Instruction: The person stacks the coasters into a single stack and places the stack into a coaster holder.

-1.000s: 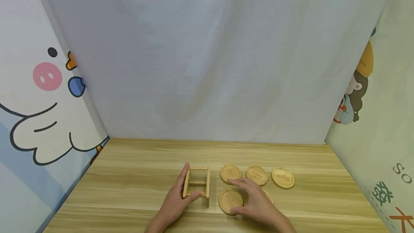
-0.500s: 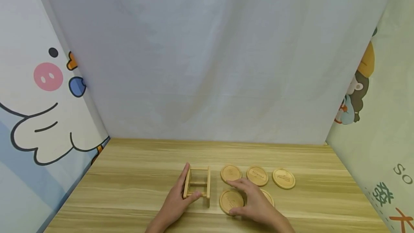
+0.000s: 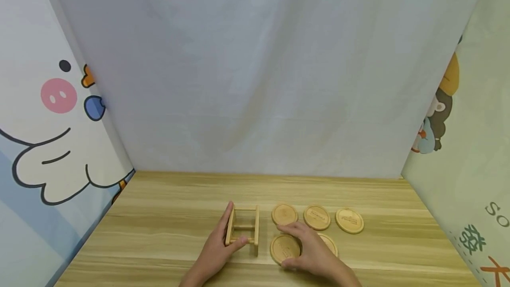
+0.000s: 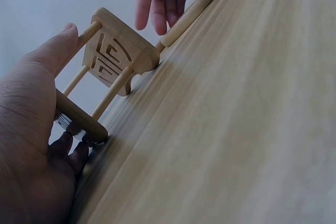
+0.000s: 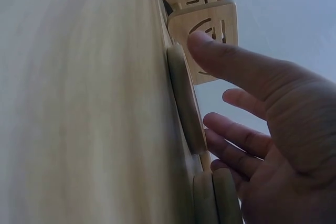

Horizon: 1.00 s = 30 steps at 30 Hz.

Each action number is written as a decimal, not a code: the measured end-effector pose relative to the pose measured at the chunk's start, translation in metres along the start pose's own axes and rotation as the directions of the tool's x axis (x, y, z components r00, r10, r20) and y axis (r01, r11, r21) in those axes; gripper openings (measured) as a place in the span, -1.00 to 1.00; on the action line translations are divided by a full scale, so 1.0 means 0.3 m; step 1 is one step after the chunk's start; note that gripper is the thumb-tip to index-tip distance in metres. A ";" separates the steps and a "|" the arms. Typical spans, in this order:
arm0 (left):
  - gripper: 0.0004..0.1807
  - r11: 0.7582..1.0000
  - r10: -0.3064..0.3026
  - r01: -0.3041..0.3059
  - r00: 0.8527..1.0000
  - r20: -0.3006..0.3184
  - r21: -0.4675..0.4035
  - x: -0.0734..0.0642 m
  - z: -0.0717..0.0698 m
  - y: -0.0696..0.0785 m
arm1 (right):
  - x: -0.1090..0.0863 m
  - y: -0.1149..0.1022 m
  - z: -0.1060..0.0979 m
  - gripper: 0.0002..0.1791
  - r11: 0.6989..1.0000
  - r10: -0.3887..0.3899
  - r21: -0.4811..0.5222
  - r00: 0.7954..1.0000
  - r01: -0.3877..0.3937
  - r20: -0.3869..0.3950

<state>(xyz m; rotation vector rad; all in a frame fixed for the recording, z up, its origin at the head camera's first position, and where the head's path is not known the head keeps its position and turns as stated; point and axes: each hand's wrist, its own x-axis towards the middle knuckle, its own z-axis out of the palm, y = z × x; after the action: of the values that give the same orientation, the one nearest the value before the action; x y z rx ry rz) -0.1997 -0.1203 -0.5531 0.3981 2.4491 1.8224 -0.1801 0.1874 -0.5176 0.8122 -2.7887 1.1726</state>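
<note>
My left hand grips a small wooden coaster rack that stands on the table. The thumb lies at its near bar and the fingers are along its left side plate. Cut-out slots show in the rack's end plate in the left wrist view. Right of the rack, my right hand hovers at a round wooden coaster, fingers and thumb spread on either side of it. The right wrist view has the thumb apart from this coaster; whether other fingertips touch it, I cannot tell. Another coaster is partly hidden behind the hand.
Three more round coasters lie in a back row: left, middle and right. The wood-grain table ends at a pale cloth. Printed panels stand left and right.
My right hand has shifted very slightly left over the near-left coaster. The left hand, rack and coasters look unchanged.
</note>
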 end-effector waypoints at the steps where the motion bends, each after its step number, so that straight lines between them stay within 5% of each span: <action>1: 0.14 1.000 0.000 0.000 1.000 -0.002 0.005 0.000 0.000 -0.001 | 0.000 0.002 0.002 -0.03 1.000 0.002 -0.001 1.000 -0.002 0.003; 14: 0.14 1.000 -0.003 0.004 1.000 -0.018 0.031 0.000 0.005 -0.002 | -0.003 0.016 0.003 -0.03 1.000 -0.013 0.007 1.000 0.013 0.026; 30: 0.13 0.999 -0.005 0.005 1.000 -0.021 0.037 0.005 0.007 -0.008 | 0.000 0.024 0.013 0.00 0.995 -0.017 -0.097 0.999 0.021 0.044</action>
<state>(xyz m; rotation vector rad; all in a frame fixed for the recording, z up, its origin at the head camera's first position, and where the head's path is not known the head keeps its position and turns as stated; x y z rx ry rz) -0.2010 -0.1187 -0.5559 0.3772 2.4980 1.7910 -0.1827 0.1890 -0.5252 0.8632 -2.8401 1.0186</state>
